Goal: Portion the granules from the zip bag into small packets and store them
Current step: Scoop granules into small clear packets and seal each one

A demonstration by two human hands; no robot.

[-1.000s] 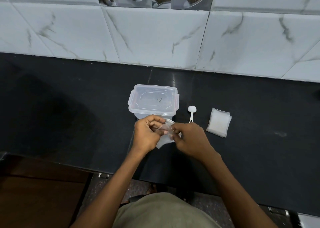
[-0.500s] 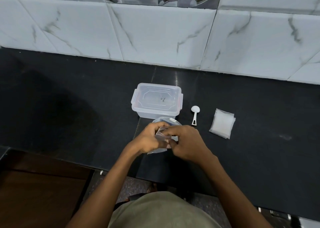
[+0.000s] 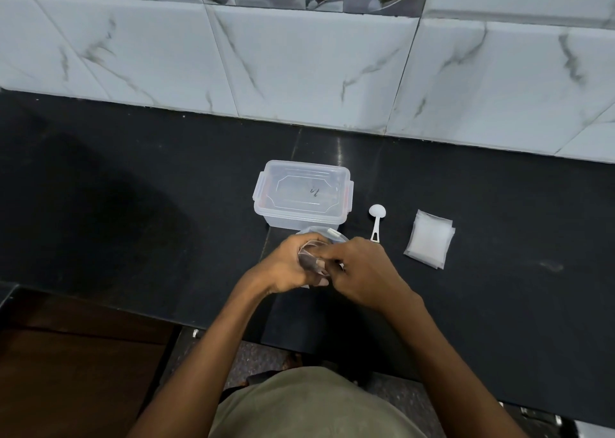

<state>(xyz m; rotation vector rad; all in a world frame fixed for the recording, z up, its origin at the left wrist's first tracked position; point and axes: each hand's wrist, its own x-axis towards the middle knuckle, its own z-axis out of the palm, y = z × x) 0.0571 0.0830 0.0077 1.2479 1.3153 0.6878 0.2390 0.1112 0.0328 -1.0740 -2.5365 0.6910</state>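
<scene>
Over the black counter my left hand grips a clear zip bag with dark granules inside. My right hand pinches the bag's near side, and its mouth bulges open between the two hands. The bag's top edge sticks up just in front of a clear plastic box with its lid clipped on. A white scoop lies right of the box. A stack of small clear packets lies further right.
A marble-tiled wall rises behind the counter. The counter's front edge runs below my hands, with a brown wooden surface lower left.
My hands have kept working the bag's top, whose mouth has spread into a rounded opening. The view has shifted slightly; box, scoop and packets lie as before.
</scene>
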